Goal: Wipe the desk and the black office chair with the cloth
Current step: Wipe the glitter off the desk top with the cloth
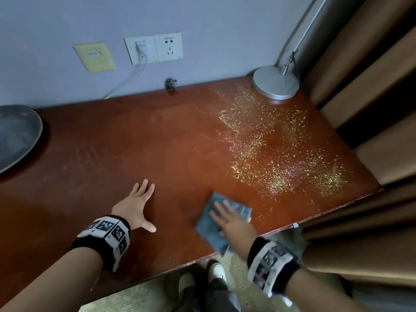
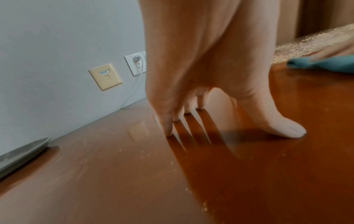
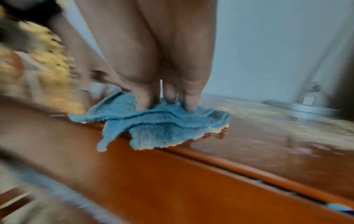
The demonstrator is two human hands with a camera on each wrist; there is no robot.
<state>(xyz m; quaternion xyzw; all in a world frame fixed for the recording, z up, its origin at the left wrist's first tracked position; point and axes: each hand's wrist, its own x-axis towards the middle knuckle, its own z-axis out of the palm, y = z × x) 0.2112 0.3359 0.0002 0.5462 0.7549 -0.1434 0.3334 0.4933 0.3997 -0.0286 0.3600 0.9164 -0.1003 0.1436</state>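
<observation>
- Near the desk's front edge, a blue cloth (image 1: 210,226) lay crumpled on the reddish-brown desk (image 1: 135,143), one corner hanging over the edge.
- On top of it the right hand (image 1: 234,221) pressed flat, fingers (image 3: 188,98) straight and close together (pushing down, not pinching the fabric).
- To its left, well apart from the cloth, the left hand (image 1: 135,206) rested on bare wood, fingers straight, thumb spread wide, holding nothing.
- Beyond the cloth, a wide scatter of glittery yellow specks (image 1: 276,145) covered the desk's right part, reaching up to a round silver lamp base (image 1: 275,82) in the far corner.
- At the far left edge sat a grey plate (image 1: 15,136).
- Behind the desk, the wall carried a white double socket (image 1: 154,47) with a plug in it and a yellowish plate (image 1: 94,56); brown curtains (image 1: 369,86) hung at the right.
</observation>
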